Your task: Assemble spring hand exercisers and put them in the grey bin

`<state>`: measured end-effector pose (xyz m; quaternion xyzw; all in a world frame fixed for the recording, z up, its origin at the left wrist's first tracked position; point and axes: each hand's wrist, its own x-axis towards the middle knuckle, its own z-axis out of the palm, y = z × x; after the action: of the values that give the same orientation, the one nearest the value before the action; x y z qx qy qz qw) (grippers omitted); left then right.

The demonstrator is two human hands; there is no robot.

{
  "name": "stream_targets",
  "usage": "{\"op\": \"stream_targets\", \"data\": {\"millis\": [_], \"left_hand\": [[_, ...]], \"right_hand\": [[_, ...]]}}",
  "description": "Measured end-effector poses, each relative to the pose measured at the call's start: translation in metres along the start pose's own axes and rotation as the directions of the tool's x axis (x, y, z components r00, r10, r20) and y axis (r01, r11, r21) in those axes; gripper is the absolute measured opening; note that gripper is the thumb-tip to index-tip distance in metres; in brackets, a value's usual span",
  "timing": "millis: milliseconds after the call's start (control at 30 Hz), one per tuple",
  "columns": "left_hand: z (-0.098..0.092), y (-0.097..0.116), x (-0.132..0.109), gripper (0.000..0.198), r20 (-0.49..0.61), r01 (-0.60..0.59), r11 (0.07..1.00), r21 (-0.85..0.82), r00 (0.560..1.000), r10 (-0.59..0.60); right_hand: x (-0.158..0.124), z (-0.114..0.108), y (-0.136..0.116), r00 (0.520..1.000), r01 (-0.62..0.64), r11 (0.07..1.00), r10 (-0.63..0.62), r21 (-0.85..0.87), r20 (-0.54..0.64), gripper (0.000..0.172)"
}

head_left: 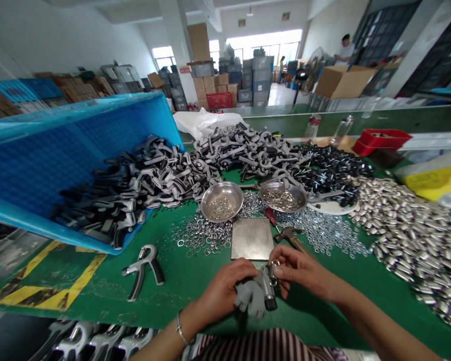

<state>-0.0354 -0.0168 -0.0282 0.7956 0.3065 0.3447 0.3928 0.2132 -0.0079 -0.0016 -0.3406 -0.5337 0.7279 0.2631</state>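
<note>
My left hand (225, 288) is closed around a grey hand-gripper handle part (253, 297) just above the near edge of the green table. My right hand (298, 271) pinches a small metal ring (275, 263) at the top of that part. A square steel plate (251, 238) lies right behind my hands, with a hammer (290, 235) beside it. One assembled hand gripper (145, 268) rests on the mat to the left.
A tipped blue crate (41, 160) spills grey and black handles (135, 185). Two steel bowls (221, 201) (283, 196) hold small parts amid loose rings and washers (323, 233). Metal sleeves (409, 230) cover the right. A red tray (379, 140) stands behind. Finished grippers (93, 341) lie below left.
</note>
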Motion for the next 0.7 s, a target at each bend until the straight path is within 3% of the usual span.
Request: {"op": "stream_targets", "data": {"millis": [167, 267, 367, 433, 500, 533, 600, 700], "left_hand": [[-0.001, 0.004, -0.011, 0.027, 0.009, -0.100, 0.987, 0.123, 0.995, 0.100], [0.004, 0.008, -0.015, 0.028, 0.022, -0.097, 0.991, 0.092, 0.995, 0.095], [0.010, 0.008, -0.016, 0.032, -0.025, 0.039, 0.996, 0.077, 0.999, -0.037], [0.010, 0.004, -0.015, 0.037, -0.070, 0.196, 0.980, 0.047, 0.979, -0.192], [0.003, -0.003, -0.014, 0.038, -0.147, 0.328, 0.945, -0.004, 0.934, -0.325], [-0.003, -0.006, -0.014, 0.036, -0.189, 0.379, 0.924, -0.041, 0.905, -0.380], [-0.017, -0.011, -0.017, 0.036, -0.221, 0.441, 0.881, -0.172, 0.854, -0.471], [-0.036, -0.013, -0.024, 0.056, -0.113, 0.436, 0.760, -0.482, 0.829, -0.547]], "right_hand": [[-0.004, 0.002, -0.010, 1.000, 0.009, 0.983, -0.012, -0.183, -0.015, 0.023], [-0.001, 0.002, -0.017, 0.997, -0.037, 0.986, 0.047, -0.164, 0.056, 0.024], [0.001, 0.002, -0.017, 0.996, 0.015, 0.923, -0.048, -0.385, -0.077, 0.021], [0.000, 0.001, -0.013, 0.956, 0.040, 0.771, -0.215, -0.636, -0.201, 0.022], [-0.003, -0.001, -0.004, 0.913, 0.023, 0.665, -0.318, -0.747, -0.255, 0.026], [-0.005, -0.001, 0.001, 0.898, 0.022, 0.670, -0.340, -0.742, -0.280, 0.027], [-0.007, -0.002, 0.011, 0.862, 0.039, 0.773, -0.347, -0.633, -0.371, 0.026], [-0.003, 0.004, 0.024, 0.803, 0.131, 0.956, -0.258, -0.263, -0.537, 0.029]]}}
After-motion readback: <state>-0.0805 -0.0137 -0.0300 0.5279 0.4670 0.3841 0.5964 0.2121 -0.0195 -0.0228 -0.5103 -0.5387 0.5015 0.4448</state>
